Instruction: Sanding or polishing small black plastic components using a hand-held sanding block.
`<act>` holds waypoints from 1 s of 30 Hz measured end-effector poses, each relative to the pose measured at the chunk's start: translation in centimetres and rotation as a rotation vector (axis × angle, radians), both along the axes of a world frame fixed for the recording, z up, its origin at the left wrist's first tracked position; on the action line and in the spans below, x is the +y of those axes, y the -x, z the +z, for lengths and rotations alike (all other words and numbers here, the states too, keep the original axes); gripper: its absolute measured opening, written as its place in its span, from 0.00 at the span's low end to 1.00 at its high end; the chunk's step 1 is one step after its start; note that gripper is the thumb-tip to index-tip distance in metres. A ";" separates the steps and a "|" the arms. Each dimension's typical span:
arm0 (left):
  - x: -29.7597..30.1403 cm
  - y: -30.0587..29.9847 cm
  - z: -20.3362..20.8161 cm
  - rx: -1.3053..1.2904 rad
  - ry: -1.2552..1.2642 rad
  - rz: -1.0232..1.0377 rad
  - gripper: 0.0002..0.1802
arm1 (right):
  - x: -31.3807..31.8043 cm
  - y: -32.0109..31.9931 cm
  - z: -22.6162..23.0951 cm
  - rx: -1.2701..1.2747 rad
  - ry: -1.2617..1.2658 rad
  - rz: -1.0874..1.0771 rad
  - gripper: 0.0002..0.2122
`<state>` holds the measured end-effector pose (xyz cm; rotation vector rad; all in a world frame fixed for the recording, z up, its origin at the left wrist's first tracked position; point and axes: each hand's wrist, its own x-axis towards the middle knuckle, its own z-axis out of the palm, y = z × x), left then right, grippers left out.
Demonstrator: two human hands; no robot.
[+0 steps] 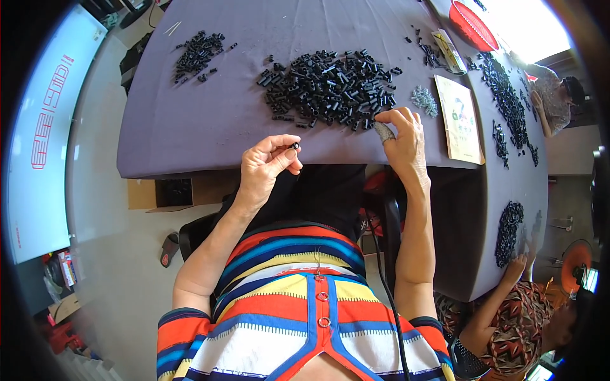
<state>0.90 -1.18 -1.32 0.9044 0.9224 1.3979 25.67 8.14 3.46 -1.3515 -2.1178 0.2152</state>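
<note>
A small black tubular piece is pinched between the thumb and fingers of my left hand, just off the table's front edge. My right hand is at the lower right edge of a large pile of short black tubes. Its thumb wears a grey wrap, and thumb and forefinger come together against the pile. Whatever lies between those fingertips is too small to make out. Right of that hand is a little heap of small silvery parts, beside a tan printed paper bag.
A smaller heap of black tubes lies at the table's far left. Two people sit along the right side near more black parts. A red basket stands far right. A cable crosses my lap.
</note>
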 end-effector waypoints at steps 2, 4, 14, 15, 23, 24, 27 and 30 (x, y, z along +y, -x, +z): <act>0.0 -0.1 0.0 0.006 0.000 0.000 0.12 | 0.1 0.7 -0.3 0.039 -0.035 0.039 0.10; 0.0 -0.1 0.0 0.014 -0.003 -0.001 0.12 | 0.0 1.5 -0.6 -0.006 -0.068 0.068 0.09; -0.1 -0.1 0.2 0.041 0.003 0.003 0.11 | 1.2 2.6 0.3 -0.039 -0.077 0.113 0.14; -0.1 -0.1 0.2 0.046 0.005 0.007 0.11 | 1.4 3.0 0.2 -0.036 -0.084 0.152 0.15; -0.1 -0.1 0.5 0.068 0.014 -0.009 0.10 | 2.6 5.2 -1.4 -0.069 -0.095 0.178 0.18; -0.1 -0.1 0.5 0.065 0.002 0.000 0.10 | 2.8 5.2 -1.3 -0.055 -0.125 0.165 0.17; -0.1 -0.2 0.4 0.047 0.018 0.009 0.10 | 3.2 5.7 -0.7 -0.048 -0.160 0.140 0.16; -0.2 -0.2 0.5 0.064 0.036 -0.005 0.09 | 3.3 7.2 -0.4 0.036 -0.270 0.224 0.15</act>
